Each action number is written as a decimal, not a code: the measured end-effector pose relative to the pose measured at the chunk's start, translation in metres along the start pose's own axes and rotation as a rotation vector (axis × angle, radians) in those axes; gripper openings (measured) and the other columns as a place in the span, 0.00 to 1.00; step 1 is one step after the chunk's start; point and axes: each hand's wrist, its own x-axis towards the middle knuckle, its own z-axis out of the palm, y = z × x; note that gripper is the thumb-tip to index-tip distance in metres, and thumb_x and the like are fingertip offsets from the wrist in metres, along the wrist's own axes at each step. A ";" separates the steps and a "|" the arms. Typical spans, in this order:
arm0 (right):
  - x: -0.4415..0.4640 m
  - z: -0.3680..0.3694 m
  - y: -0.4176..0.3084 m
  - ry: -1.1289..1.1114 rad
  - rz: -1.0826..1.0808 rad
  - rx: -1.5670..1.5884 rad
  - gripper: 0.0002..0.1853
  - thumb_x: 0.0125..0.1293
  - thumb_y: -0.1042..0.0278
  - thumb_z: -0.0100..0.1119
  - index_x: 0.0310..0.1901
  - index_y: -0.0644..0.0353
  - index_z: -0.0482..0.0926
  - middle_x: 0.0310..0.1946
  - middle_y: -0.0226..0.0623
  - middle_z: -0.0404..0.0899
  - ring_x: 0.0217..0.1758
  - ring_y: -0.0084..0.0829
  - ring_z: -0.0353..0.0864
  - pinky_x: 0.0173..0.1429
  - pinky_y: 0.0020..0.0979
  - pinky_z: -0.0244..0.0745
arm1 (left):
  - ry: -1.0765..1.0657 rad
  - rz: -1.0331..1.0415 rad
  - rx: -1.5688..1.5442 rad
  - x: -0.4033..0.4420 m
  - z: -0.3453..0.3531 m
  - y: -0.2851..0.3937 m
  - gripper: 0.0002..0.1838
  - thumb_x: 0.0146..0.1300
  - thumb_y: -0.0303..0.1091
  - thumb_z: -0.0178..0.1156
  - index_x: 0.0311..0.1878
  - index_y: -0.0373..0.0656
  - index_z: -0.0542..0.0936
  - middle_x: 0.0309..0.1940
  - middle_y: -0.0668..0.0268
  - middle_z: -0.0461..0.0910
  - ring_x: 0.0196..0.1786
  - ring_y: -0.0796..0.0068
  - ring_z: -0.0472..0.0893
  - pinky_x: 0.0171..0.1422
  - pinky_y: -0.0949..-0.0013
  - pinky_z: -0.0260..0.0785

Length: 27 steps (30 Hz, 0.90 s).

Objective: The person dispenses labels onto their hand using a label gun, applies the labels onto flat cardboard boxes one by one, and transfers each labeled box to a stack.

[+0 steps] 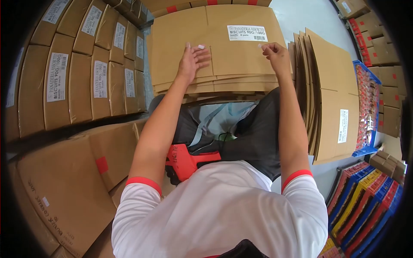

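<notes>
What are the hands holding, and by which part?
The left hand has a white scrap at its fingertips; the right hand seems to pinch a second scrap. Exact contact points: too small to tell.

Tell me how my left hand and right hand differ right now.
Your left hand is open with its fingers spread, while your right hand has its fingers curled in.
The left hand is over plain cardboard; the right hand is just below the printed label.
Both are bare, and each has a small white piece at its fingertips.
</notes>
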 end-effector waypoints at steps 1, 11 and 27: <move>0.015 0.000 0.017 -0.020 0.087 0.035 0.09 0.66 0.67 0.70 0.37 0.67 0.86 0.25 0.35 0.84 0.28 0.24 0.85 0.35 0.27 0.77 | 0.060 -0.002 -0.022 0.004 -0.009 -0.007 0.42 0.79 0.70 0.32 0.68 0.37 0.68 0.66 0.47 0.75 0.70 0.51 0.76 0.73 0.49 0.72; 0.153 0.015 0.088 -0.367 0.421 -0.213 0.09 0.71 0.64 0.66 0.37 0.61 0.84 0.27 0.30 0.82 0.27 0.23 0.81 0.30 0.28 0.77 | 0.100 0.083 -0.241 0.008 -0.025 -0.029 0.36 0.81 0.65 0.37 0.61 0.36 0.69 0.63 0.41 0.75 0.68 0.49 0.78 0.70 0.50 0.75; 0.160 0.028 0.102 -0.431 0.348 -0.333 0.13 0.65 0.62 0.70 0.30 0.64 0.83 0.21 0.37 0.81 0.22 0.28 0.80 0.28 0.34 0.76 | 0.077 0.098 -0.241 0.007 -0.027 -0.031 0.38 0.81 0.65 0.34 0.65 0.34 0.69 0.65 0.40 0.74 0.70 0.47 0.76 0.73 0.48 0.74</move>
